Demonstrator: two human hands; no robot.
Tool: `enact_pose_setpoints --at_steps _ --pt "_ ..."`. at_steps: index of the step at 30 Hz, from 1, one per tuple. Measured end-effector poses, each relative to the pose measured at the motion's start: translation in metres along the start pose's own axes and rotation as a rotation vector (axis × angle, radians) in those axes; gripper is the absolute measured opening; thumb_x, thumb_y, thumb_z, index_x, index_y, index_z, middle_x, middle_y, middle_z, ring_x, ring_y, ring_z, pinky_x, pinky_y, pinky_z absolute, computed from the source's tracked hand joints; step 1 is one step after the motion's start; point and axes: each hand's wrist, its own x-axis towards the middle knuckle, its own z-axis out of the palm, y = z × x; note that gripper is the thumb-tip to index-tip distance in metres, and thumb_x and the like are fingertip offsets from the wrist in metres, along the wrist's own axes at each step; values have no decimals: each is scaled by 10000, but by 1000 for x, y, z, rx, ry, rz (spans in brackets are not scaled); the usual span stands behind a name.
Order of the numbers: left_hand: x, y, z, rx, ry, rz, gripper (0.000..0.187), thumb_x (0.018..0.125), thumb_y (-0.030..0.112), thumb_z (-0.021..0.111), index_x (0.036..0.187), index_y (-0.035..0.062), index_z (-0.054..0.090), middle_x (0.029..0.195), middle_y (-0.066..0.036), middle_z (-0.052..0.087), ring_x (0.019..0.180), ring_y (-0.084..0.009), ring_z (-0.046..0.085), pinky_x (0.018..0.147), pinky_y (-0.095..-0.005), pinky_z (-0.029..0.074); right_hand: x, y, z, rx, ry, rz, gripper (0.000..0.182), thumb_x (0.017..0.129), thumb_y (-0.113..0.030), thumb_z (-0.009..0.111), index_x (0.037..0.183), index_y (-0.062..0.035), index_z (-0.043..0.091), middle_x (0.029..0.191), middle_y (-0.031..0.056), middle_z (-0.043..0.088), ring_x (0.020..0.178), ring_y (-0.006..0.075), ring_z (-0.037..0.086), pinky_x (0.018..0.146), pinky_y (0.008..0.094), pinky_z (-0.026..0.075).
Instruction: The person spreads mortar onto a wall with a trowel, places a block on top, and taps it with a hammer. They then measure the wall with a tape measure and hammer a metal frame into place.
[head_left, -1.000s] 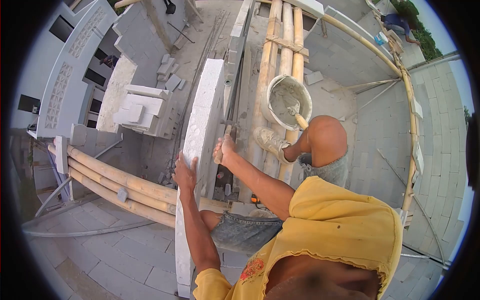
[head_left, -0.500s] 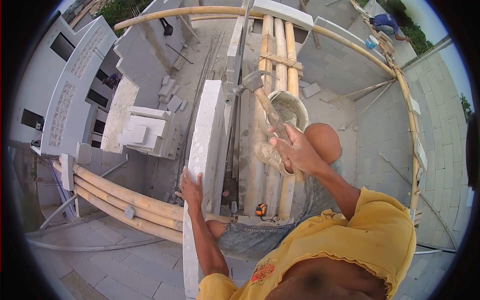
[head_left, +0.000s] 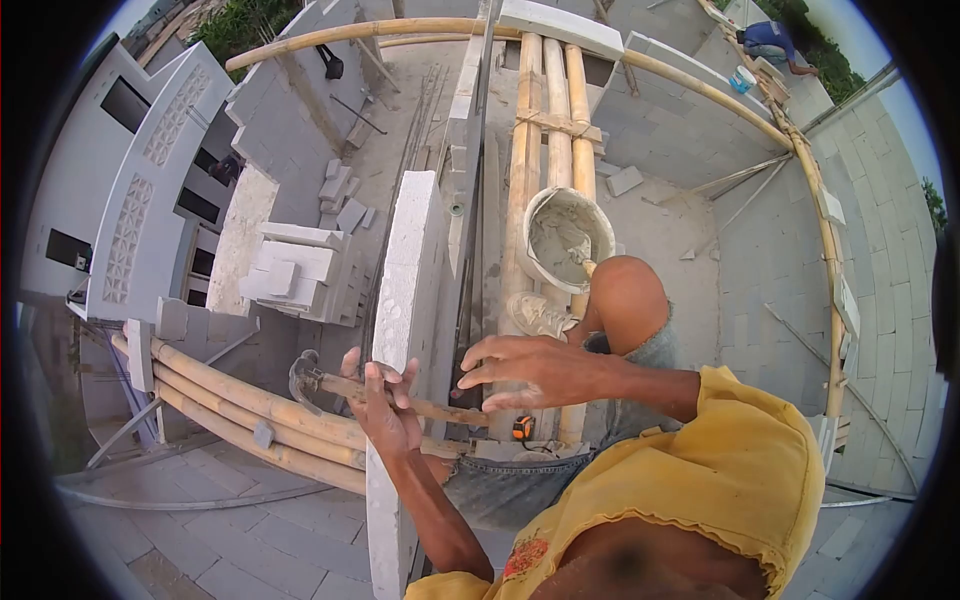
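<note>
A claw hammer lies crosswise above the narrow top of a white block wall, its metal head to the left. My left hand holds the wooden handle close to the head, fingers pointing up. Just right of the wall, my right hand reaches toward the handle's free end with fingers apart and nothing in them; whether it touches the handle is hard to tell. Near my knee stands a white bucket with grey mortar and a tool handle inside. An orange and black tape measure sits below my right hand.
Bamboo poles run forward under the bucket, and more bamboo crosses at left. White blocks are stacked on the lower floor. Drops lie on both sides of the wall. Another person crouches at far upper right.
The hammer has passed from my right hand to my left and swung down and left over the wall. My right hand has opened and moved down-left. The bucket's inside now shows.
</note>
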Motion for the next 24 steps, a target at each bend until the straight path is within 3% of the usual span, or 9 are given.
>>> enact_pose_setpoints --at_steps 2,4,7,9,11,15,19,21,24 --pt "3 29 -19 139 105 112 457 1018 176 613 1417 55 425 760 -23 575 540 -43 410 941 -431 575 -4 -10 -84 -20 303 352 329 965 -248 685 1265 -115 669 1180 76 662 1009 184 649 933 335 517" --pt "7 54 -33 249 139 167 440 1017 158 611 1409 42 447 770 -24 572 550 -43 408 941 -410 574 -24 46 -143 151 834 358 393 973 -205 689 1305 -11 607 1045 49 689 861 122 631 791 289 538" --pt "15 70 -50 428 135 183 435 1020 156 606 1411 32 463 815 -35 587 566 -39 406 949 -385 566 -90 170 -186 -188 906 552 408 945 -150 667 1332 -52 588 1044 72 709 854 160 665 778 317 546" --pt "24 74 -54 529 115 188 441 1022 161 603 1419 30 463 854 -42 600 578 -35 407 951 -366 560 -133 242 -165 -517 603 795 410 904 -127 650 1312 -126 606 1075 99 707 891 257 688 824 384 547" --pt "30 72 -57 622 112 170 453 1022 170 603 1427 28 461 898 -48 613 589 -30 406 953 -343 554 -158 296 -127 -687 397 666 389 880 -139 654 1267 -166 626 1130 109 680 981 330 668 868 448 529" --pt "37 94 -62 818 125 166 450 1018 195 609 1416 25 485 946 -38 620 640 -39 430 973 -341 534 -93 297 -95 -452 219 634 374 913 -223 660 1281 -182 603 1132 97 632 1024 337 644 843 467 526" --pt "52 132 -60 964 239 228 445 1018 222 609 1408 34 507 978 -31 621 696 -52 464 1004 -357 512 -29 275 -58 -642 -252 238 433 905 -395 694 1286 -203 622 993 118 662 890 332 678 731 462 529" --pt "56 153 -64 995 276 224 448 1017 239 610 1409 45 514 988 -28 621 713 -52 475 999 -348 508 -19 295 -40 -827 -519 290 401 900 -407 681 1237 -191 652 953 136 676 877 316 688 708 461 535" --pt "59 187 -69 1040 329 149 457 1016 268 613 1415 66 518 999 -27 623 725 -52 485 955 -314 507 -13 316 -36 -913 -568 344 281 905 -302 643 1148 -163 656 966 149 671 913 324 694 688 452 542"
